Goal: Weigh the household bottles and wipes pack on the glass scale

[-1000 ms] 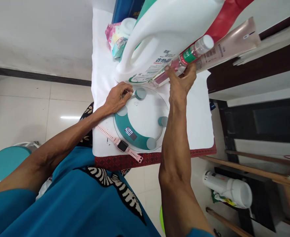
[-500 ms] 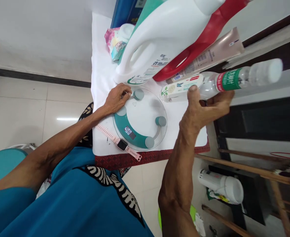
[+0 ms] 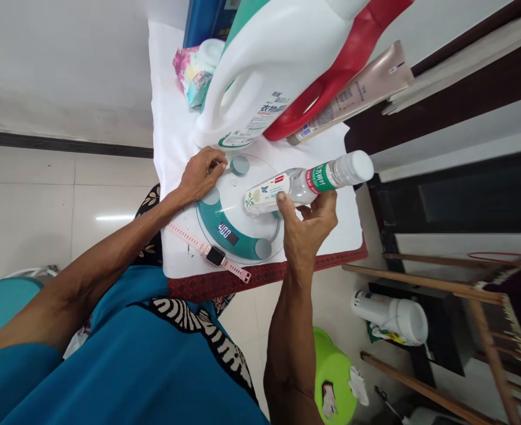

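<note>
A clear plastic bottle (image 3: 271,197) with a white cap and a green and red neck label is in my right hand (image 3: 307,221). My thumb presses one side and my fingers wrap round the other. The bottle leans over a round glass scale (image 3: 236,203) with a teal band; whether its base touches the glass I cannot tell. My left hand (image 3: 202,172) is closed, its curled fingers on the scale's left rim beside a grey round pad. The display (image 3: 228,233) is lit. Against the scale's near edge lies a pink-strapped smartwatch (image 3: 215,255).
Behind the scale stand a white handled jug (image 3: 260,77), a red jug (image 3: 331,88), a pinkish tube (image 3: 358,94) and a colourful soft pack (image 3: 194,74). A white cloth (image 3: 165,106) covers the table. Below are a green bucket (image 3: 331,366) and a wooden rack (image 3: 420,277).
My right hand has brought the bottle leftward and down, from beside the scale to over it. My left hand stays at the scale's rim. The view has shifted a little.
</note>
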Available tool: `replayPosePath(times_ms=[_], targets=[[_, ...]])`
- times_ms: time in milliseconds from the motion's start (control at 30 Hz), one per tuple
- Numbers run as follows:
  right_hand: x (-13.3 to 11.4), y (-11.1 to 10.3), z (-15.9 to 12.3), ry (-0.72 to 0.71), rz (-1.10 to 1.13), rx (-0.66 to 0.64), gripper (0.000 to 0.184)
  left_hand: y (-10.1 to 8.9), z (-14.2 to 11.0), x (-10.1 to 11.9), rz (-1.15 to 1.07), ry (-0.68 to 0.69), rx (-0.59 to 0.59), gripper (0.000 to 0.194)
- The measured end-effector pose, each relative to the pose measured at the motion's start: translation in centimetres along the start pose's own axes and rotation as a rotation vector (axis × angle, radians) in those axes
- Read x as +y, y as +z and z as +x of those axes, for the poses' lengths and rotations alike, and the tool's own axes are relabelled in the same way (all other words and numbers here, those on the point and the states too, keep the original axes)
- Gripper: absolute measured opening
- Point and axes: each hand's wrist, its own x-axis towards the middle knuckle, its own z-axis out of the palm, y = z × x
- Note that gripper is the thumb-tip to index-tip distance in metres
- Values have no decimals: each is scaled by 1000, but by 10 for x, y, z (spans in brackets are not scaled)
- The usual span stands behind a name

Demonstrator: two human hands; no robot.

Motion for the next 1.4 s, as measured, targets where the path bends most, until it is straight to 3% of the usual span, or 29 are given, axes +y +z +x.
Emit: replayPosePath(times_ms=[100, 167, 200, 333, 467, 567, 700, 900, 967, 1100, 1233, 1400], targets=[[-3, -3, -5, 19, 18, -31, 81, -1, 0, -2, 0, 11, -8, 12], [-3, -2, -19, 44, 46, 43, 91, -1, 0, -3, -3, 15, -6, 11], [-3, -2, -29, 69, 63, 112, 89, -2, 0, -3, -6, 14, -5, 12], [3, 0, -81, 265, 85, 428, 47, -3, 0, -2, -26, 10, -3, 14], [14, -7, -120, 400, 34, 527, 37, -4, -1, -2, -29, 17, 5, 15], [19, -15, -125, 429, -15, 541, 38, -5, 0, -2, -21, 13, 5, 17], [12, -14, -100, 372, -52, 436, 46, -6, 0, -1, -4, 6, 2, 17], [-10, 25, -39, 235, 68, 211, 107, -7, 2, -1, -7, 36, 19, 15], [-11, 43, -28, 270, 98, 201, 106, -8, 3, -1, -4, 47, 27, 15], [-6, 59, -19, 347, 91, 240, 81, -11, 4, 0, 9, 49, 13, 18], [12, 38, -3, 300, 140, 320, 71, -12, 5, -1, 24, 58, 13, 18], [71, -29, 50, 243, -88, 599, 73, -12, 6, 1, 37, 65, 11, 14]])
